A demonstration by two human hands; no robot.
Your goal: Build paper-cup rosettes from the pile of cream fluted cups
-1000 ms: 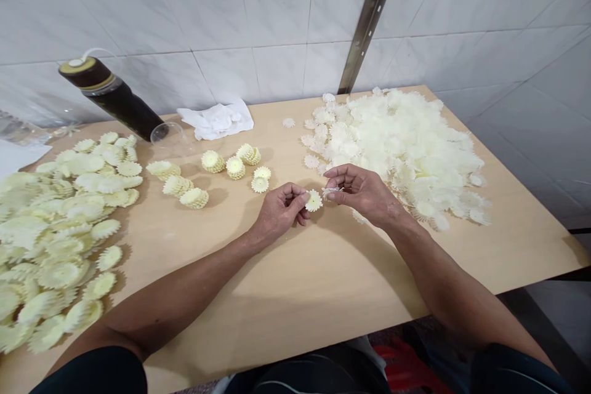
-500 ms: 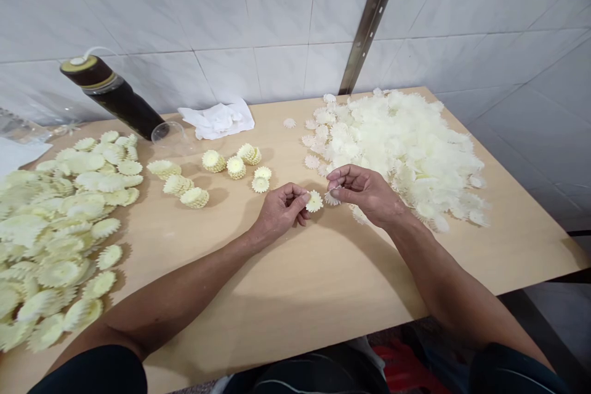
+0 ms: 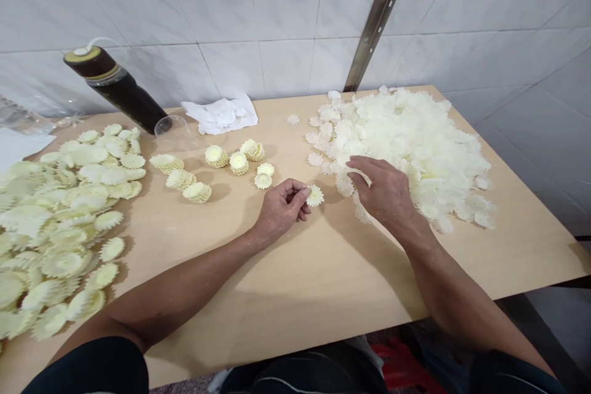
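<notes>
My left hand (image 3: 285, 206) is closed, pinching a pale yellow flower-shaped disc (image 3: 316, 196) with a toothed rim between thumb and fingers, just above the table. My right hand (image 3: 381, 191) is open, its fingers apart and nothing visible between them. It hovers at the left edge of a heap of thin, translucent whitish flower-shaped discs (image 3: 415, 135). Beyond my left hand stand several short stacks of the toothed discs (image 3: 239, 163), two small ones (image 3: 264, 176) nearest to it.
A large pile of yellowish toothed discs (image 3: 64, 221) covers the left side of the wooden table (image 3: 277, 295). Toward the back wall are a dark bottle (image 3: 127, 98) leaning over, a clear plastic cup (image 3: 174, 130) and a crumpled white tissue (image 3: 221, 114). A metal upright (image 3: 378, 18) stands against the tiles.
My right hand has let go of a thin disc near the left hand, moved right to the heap and opened. My left hand still pinches its disc in about the same place.
</notes>
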